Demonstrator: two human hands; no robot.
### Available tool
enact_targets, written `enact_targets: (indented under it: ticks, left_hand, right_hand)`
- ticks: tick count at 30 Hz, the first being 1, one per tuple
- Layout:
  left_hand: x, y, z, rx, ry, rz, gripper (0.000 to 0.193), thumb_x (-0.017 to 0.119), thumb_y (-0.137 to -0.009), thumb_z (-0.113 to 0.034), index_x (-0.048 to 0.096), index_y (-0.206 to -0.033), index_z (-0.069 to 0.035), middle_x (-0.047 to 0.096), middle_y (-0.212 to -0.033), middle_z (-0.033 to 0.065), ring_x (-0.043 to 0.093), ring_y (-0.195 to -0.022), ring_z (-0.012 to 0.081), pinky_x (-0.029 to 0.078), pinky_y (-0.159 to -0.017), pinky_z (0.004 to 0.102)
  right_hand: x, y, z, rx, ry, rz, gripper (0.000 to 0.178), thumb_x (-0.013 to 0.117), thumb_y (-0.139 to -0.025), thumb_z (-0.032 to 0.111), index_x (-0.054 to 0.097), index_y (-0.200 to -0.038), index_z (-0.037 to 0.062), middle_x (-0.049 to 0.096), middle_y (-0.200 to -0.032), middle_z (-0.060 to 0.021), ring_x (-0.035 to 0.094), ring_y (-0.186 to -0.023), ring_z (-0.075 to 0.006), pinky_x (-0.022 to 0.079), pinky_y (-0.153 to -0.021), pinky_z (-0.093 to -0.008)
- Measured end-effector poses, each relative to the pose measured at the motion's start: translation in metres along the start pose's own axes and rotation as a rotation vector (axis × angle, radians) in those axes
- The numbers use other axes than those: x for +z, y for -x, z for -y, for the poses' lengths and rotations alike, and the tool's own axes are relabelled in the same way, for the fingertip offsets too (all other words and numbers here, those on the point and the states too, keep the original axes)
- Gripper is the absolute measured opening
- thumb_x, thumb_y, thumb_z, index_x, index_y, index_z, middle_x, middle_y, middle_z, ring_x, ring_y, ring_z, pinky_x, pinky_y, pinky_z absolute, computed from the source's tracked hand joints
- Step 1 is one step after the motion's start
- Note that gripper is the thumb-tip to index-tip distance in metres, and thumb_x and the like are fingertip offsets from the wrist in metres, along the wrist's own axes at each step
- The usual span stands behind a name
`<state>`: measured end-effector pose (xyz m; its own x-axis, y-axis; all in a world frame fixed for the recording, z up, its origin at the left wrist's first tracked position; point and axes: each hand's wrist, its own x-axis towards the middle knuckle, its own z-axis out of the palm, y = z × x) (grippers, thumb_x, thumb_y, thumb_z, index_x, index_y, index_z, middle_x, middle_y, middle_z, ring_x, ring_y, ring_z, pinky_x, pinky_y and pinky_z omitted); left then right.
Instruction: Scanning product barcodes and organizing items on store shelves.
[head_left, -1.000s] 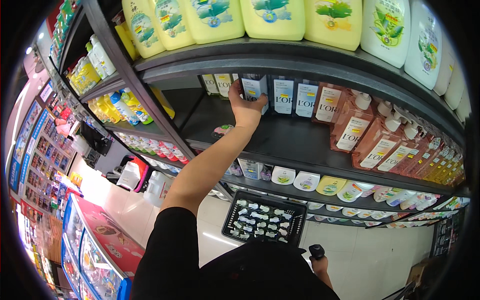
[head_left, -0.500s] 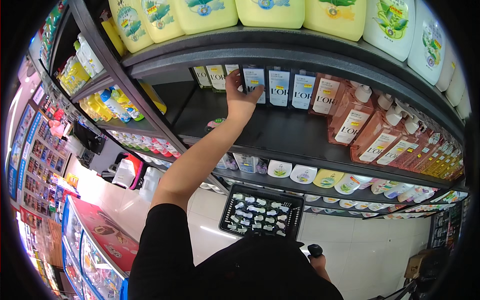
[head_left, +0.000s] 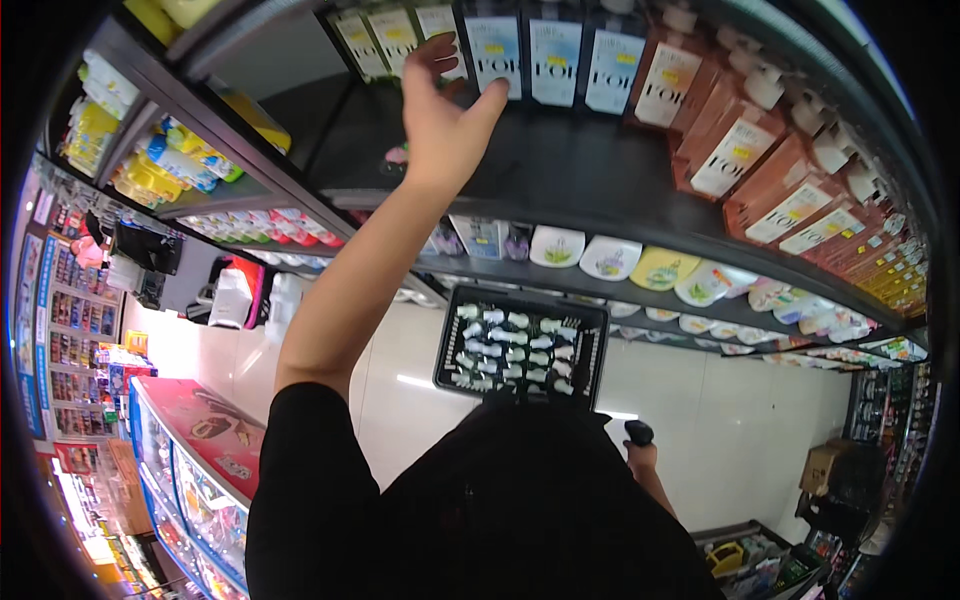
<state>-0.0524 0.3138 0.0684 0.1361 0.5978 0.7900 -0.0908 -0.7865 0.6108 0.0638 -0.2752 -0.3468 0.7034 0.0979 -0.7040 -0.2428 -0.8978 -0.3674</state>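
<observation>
My left hand (head_left: pixel 440 125) reaches up to the shelf with its fingers and thumb spread, holding nothing. Just behind it stands a row of bottles: yellow-green ones with pale labels (head_left: pixel 392 40) on the left, then blue-labelled bottles (head_left: pixel 553 62). The thumb tip overlaps the lower edge of the leftmost blue-labelled bottle (head_left: pixel 494 50); whether it touches cannot be made out. Low on the right, my right hand (head_left: pixel 643 460) is closed on a black round-ended object (head_left: pixel 638 432), whose lower part is hidden.
Pink pump bottles (head_left: pixel 738 155) continue the row to the right. A black crate (head_left: pixel 442 345) of pump-topped bottles stands on the floor by the shelves. A red-topped display case (head_left: pixel 205 425) is on the left. Cartons (head_left: pixel 822 468) and a dark bin of goods (head_left: pixel 745 560) lie at right.
My view has tilted downward. My left hand has drawn back from the leftmost blue-labelled bottle and its fingers have spread wider. My right hand keeps hold of the black object.
</observation>
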Motion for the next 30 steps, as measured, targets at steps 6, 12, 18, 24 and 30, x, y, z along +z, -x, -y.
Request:
enact_targets:
  ticks: [6,12,18,24,30]
  left_hand:
    - [-0.086,0.23,-0.005,-0.47,-0.059,0.397,0.006,0.07,-0.091,-0.003,0.065,-0.091,-0.001,0.067,-0.088,0.0056,0.06,-0.079,0.0101,0.049,-0.071,0.0257]
    - [-0.187,0.46,0.083,-1.263,-0.656,0.833,0.041,0.072,-0.087,-0.04,0.071,-0.084,0.001,0.071,-0.077,0.0173,0.071,-0.073,0.0311,0.054,-0.068,0.0414]
    - [-0.2,0.504,0.141,-1.657,-0.524,0.961,0.049,0.062,-0.091,-0.049,0.071,-0.079,-0.002,0.067,-0.063,0.0111,0.065,-0.051,0.0206,0.054,-0.053,0.0354]
    - [-0.119,0.467,0.201,-1.805,-0.298,0.311,0.033,0.073,-0.086,-0.034,0.067,-0.102,-0.005,0.066,-0.079,0.0069,0.063,-0.062,0.0193,0.053,-0.055,0.0393]
    - [-0.081,0.452,0.245,-2.148,0.063,-0.577,0.033,0.075,-0.088,-0.029,0.059,-0.107,-0.007,0.06,-0.091,0.0109,0.063,-0.079,0.0256,0.06,-0.075,0.0448]
  right_hand:
    - [0.002,0.04,0.002,-0.017,-0.001,0.025,0.029,0.079,-0.074,0.026,0.064,-0.076,0.0022,0.058,-0.055,-0.0085,0.058,-0.043,-0.0229,0.047,-0.042,-0.0376]
    - [-0.004,0.069,0.014,0.079,0.049,0.126,0.03,0.081,-0.074,0.026,0.062,-0.074,0.0029,0.058,-0.057,-0.0072,0.058,-0.044,-0.0215,0.046,-0.041,-0.0381]
    - [-0.006,0.064,0.031,0.06,0.077,0.149,0.03,0.079,-0.079,0.027,0.06,-0.072,0.0037,0.055,-0.055,-0.0059,0.056,-0.043,-0.0191,0.047,-0.041,-0.0363]
    - [-0.009,0.059,0.036,0.138,0.033,0.134,0.029,0.078,-0.079,0.027,0.062,-0.072,0.0038,0.058,-0.055,-0.0055,0.057,-0.043,-0.0184,0.047,-0.042,-0.0344]
    - [-0.015,0.065,0.009,0.139,0.023,0.08,0.03,0.08,-0.077,0.028,0.062,-0.07,0.0045,0.058,-0.055,-0.005,0.058,-0.043,-0.0183,0.047,-0.042,-0.0346]
